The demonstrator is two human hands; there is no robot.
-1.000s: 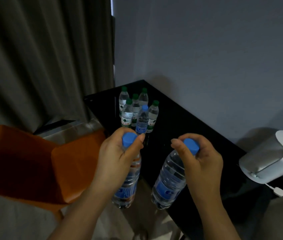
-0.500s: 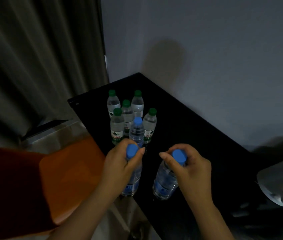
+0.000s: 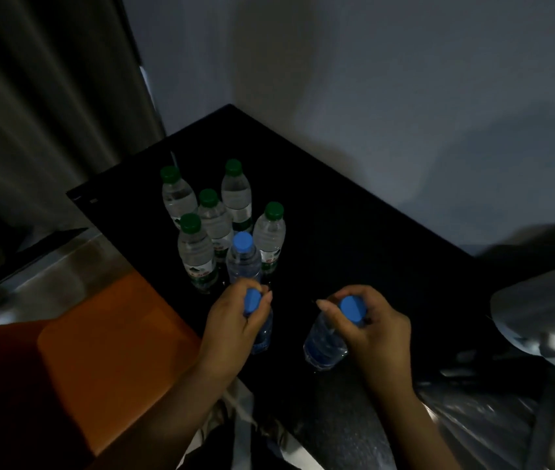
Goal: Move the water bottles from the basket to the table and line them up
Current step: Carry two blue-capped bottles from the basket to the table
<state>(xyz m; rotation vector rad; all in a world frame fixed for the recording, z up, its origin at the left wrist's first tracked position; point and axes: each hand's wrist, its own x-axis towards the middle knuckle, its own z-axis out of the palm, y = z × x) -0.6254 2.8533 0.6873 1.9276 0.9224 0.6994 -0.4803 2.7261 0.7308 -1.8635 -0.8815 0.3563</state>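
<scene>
Water bottles (image 3: 215,225) — five green-capped (image 3: 196,252), three blue-capped (image 3: 243,262), two of those held.

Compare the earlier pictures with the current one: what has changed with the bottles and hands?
The left hand carried the left bottle, and the right hand the right bottle, forward from off the near edge to over the table, beside the six standing bottles. Neither let go; both still grip at the caps. Those stayed put.

Upright capped water bottles (image 3: 216,222) on table (image 3: 354,249)
</scene>
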